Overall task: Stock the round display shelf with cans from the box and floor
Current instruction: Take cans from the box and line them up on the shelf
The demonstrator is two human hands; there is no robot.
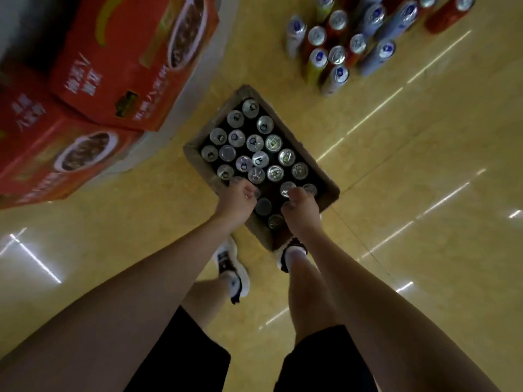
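Two hands down in the box point(195, 162), each curled over can tops at its near end. Left hand point(236, 200): fingers closed round a can top that peeks out beside the knuckles; looks like a grip, can body hidden. Right hand point(301, 212): fingertips bent onto a can top just ahead of them, another can top beside that; can't tell if it's a firm grip or only contact.

Progress, judged: early. Box cans point(256, 144) past the fingertips nearly fill the box, with a few dark gaps under and between the hands. Floor cans point(338, 56), mixed blue, red and yellow, stand well beyond the fingertips to the right, none of them shelved yet. Round display shelf point(181, 89) edge curves off left of the left fingers; no cans visible on it.

Around: red cartons point(127, 60) sit on the shelf, covering the part in view, so can space there looks tight. Feet point(233, 275) right behind the box; yellow floor point(396, 165) glossy with glare
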